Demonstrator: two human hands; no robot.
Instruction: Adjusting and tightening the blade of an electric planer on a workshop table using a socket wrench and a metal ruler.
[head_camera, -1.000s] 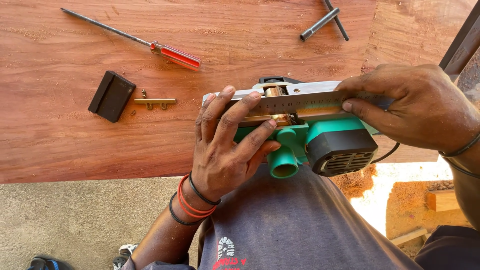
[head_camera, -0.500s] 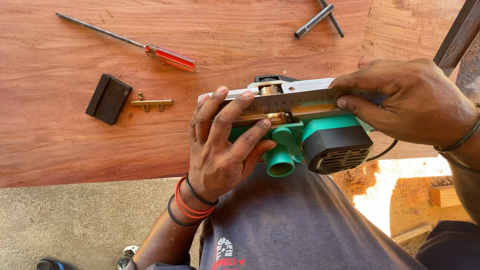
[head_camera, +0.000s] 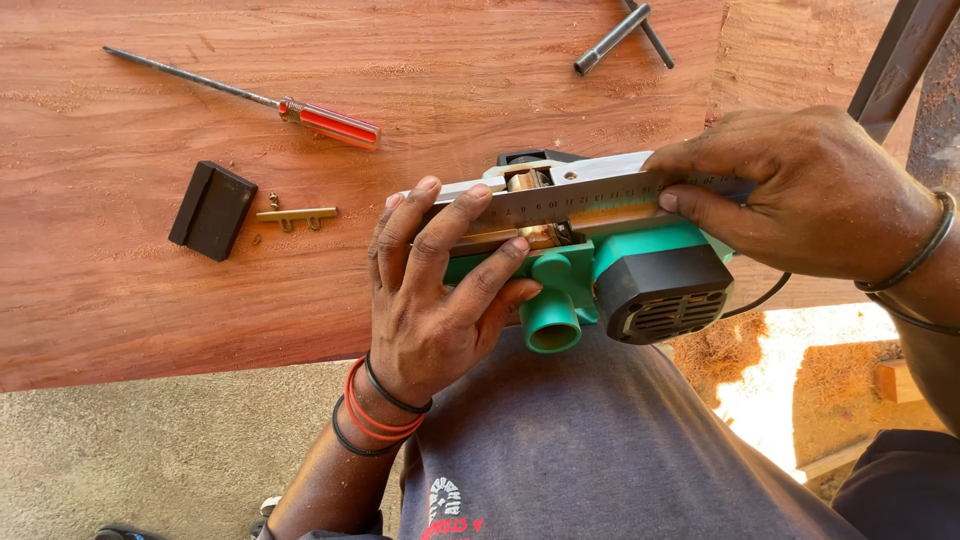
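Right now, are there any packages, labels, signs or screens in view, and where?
No packages, signs or screens.
Steel ruler: printed scale, lying across the upturned green planer, pressed by the left hand and right hand.
Shirt print: small red-and-white emblem, bottom centre.
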